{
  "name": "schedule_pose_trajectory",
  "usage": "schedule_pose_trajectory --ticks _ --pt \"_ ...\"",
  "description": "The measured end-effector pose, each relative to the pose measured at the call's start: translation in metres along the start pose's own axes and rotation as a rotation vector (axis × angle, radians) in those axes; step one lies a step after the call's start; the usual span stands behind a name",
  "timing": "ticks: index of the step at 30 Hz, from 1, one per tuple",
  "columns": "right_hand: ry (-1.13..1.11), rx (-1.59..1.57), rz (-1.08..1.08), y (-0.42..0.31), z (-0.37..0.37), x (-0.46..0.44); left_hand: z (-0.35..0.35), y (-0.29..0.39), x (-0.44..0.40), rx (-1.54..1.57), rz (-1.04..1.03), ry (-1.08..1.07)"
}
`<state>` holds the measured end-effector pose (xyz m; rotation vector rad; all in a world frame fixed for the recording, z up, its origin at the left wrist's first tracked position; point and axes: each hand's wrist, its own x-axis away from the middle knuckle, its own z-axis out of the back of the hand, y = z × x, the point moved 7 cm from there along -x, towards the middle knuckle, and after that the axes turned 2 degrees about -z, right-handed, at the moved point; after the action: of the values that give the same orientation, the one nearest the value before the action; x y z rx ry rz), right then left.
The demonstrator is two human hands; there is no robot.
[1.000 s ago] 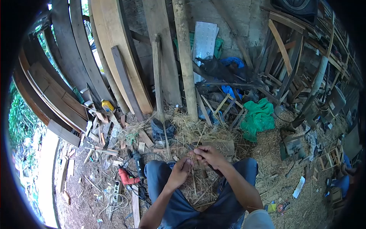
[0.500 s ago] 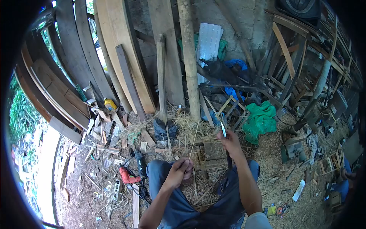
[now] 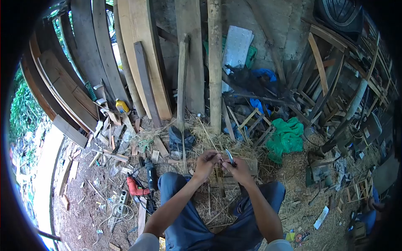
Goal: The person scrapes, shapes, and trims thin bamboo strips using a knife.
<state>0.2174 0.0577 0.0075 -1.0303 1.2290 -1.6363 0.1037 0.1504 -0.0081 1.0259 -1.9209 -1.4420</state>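
My left hand [image 3: 205, 164] is closed on a thin pale strip [image 3: 208, 134], like split bamboo, which slants up and left from my fingers. Close beside it, my right hand [image 3: 237, 170] grips a knife [image 3: 230, 156] whose blade points up and a little left. The fingertips of both hands nearly meet around the strip's lower end. Whether the blade touches the strip is too small to tell. Below the hands, between my knees, stands a dark wooden piece [image 3: 220, 182], partly covered by them.
A red power drill [image 3: 136, 186] and a dark power tool [image 3: 151, 175] lie left of my knee. A power strip [image 3: 122, 201] with a cable is nearby. Boards [image 3: 142, 62] lean on the wall. A green cloth [image 3: 285, 138] lies at right. Another person's hand [image 3: 375, 206] shows far right.
Both hands have come together and moved up, away from my lap. The knife has shifted left beside the strip. The view has tilted slightly.
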Motion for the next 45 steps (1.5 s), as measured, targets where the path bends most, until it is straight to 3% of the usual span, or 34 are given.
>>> schedule_pose_trajectory --ticks 4,6,10,12,13,15,16,17,19,21,22,23,25,26,28,31,32,34,37,39,42,45 --pt "0.025 -0.014 0.025 0.049 0.012 -0.013 0.016 0.024 -0.029 0.111 -0.144 0.019" --pt "-0.037 0.208 0.037 0.061 0.015 -0.017 0.022 0.040 -0.048 -0.025 -0.239 0.013" --pt "0.037 0.252 -0.012 0.077 0.034 -0.024 0.024 0.026 -0.070 -0.160 -0.200 0.007" --pt "0.182 -0.363 -0.339 0.129 0.047 -0.031 0.022 0.018 -0.073 -0.333 -0.270 0.015" --pt "0.189 -0.370 -0.355 0.141 0.048 -0.032 0.018 0.012 -0.074 -0.334 -0.253 0.007" --pt "0.308 -0.071 -0.530 0.173 0.061 -0.031 0.003 0.009 -0.076 -0.638 -0.332 -0.038" --pt "0.346 0.025 -0.594 0.194 0.066 -0.033 0.000 0.005 -0.077 -0.639 -0.323 -0.050" --pt "-0.099 0.775 -0.400 0.201 0.046 -0.052 -0.005 -0.002 -0.080 -0.647 -0.275 -0.075" --pt "-0.583 1.474 -0.146 0.216 0.025 -0.048 -0.011 -0.017 -0.084 -0.655 -0.216 -0.109" --pt "-0.386 1.151 -0.093 0.205 0.027 -0.054 -0.015 -0.018 -0.084 -0.622 -0.327 -0.084" --pt "-0.388 1.141 -0.099 0.189 0.024 -0.049 -0.015 -0.021 -0.085 -0.626 -0.319 -0.090" --pt "-0.116 0.482 -0.365 0.169 0.037 -0.043 -0.016 -0.024 -0.084 -0.684 -0.325 -0.113" --pt "0.160 -0.202 -0.589 0.181 0.045 -0.034 -0.016 -0.030 -0.086 -0.748 -0.328 -0.143" --pt "0.020 0.297 -0.540 0.186 0.046 -0.039 -0.016 -0.031 -0.086 -0.721 -0.345 -0.143" --pt "-0.124 0.790 -0.470 0.176 0.045 -0.040 -0.017 -0.033 -0.086 -0.691 -0.359 -0.146" --pt "-0.108 0.717 -0.355 0.145 0.041 -0.034 -0.014 -0.037 -0.087 -0.775 -0.359 -0.151" --pt "0.014 0.332 -0.432 0.138 0.044 -0.031 -0.013 -0.040 -0.087 -0.761 -0.359 -0.153" --pt "0.137 -0.060 -0.501 0.123 0.041 -0.023 -0.013 -0.042 -0.087 -0.747 -0.355 -0.158" --pt "0.087 0.084 -0.527 0.123 0.019 -0.021 -0.022 -0.038 -0.083 -0.716 -0.411 -0.179" --pt "0.423 0.410 -0.122 0.116 0.018 -0.030 -0.024 -0.034 -0.082 -0.725 -0.441 -0.164" --pt "0.292 0.353 -0.168 0.115 0.001 -0.034 -0.026 -0.033 -0.078 -0.860 -0.448 -0.177" --pt "0.258 0.430 -0.232 0.130 -0.006 -0.021 -0.025 -0.032 -0.078 -0.787 -0.416 -0.184"
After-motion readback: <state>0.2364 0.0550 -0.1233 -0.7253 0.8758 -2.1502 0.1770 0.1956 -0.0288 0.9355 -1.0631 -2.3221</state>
